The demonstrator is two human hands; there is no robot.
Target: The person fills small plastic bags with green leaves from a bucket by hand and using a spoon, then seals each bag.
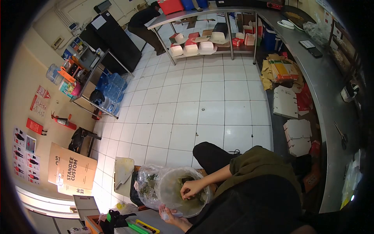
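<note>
A whitish translucent tub (167, 190) lined with plastic stands in front of me, with dark green leafy matter (199, 198) inside. My right hand (191, 189) is over the tub's opening, fingers curled and pressed together; what they hold, if anything, is hidden. Beside the tub's near rim, my left hand (173, 218) is turned palm up around a piece of translucent plastic (176, 214). A clear plastic bag (148, 181) with dark green contents lies against the tub's far side.
A white cutting board (124, 173) with a knife (123, 180) on it lies left of the bag. A grey surface (163, 226) with a green-handled tool (137, 227) is at the bottom. A steel counter (325, 117) runs along the right. Another person (146, 25) bends at the back.
</note>
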